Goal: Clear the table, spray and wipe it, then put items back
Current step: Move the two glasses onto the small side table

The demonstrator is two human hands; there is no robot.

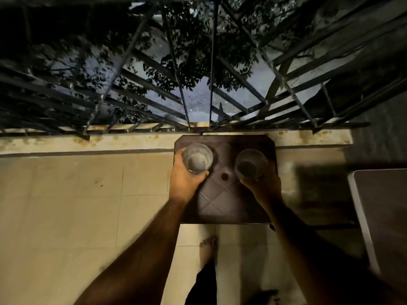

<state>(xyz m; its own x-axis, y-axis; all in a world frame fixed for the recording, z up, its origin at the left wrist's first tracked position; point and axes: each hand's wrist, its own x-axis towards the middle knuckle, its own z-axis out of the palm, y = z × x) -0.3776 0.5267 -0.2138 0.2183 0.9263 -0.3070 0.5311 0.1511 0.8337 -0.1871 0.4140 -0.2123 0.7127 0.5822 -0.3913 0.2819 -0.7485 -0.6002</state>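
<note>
A small dark square table point(222, 203) with a round hole in its middle stands against the balcony ledge. My left hand point(184, 183) is wrapped around a clear glass point(197, 158) over the table's far left part. My right hand point(263, 186) grips a second clear glass point(251, 164) over the far right part. Both glasses are upright and look empty. Whether they rest on the tabletop or hang just above it I cannot tell.
A dark metal railing point(198, 102) runs along the stained concrete ledge point(110, 140) behind the table. Beige floor tiles point(77, 205) spread to the left. A second dark surface with a pale edge point(374, 216) stands at the right. My bare feet point(209, 245) are below the table.
</note>
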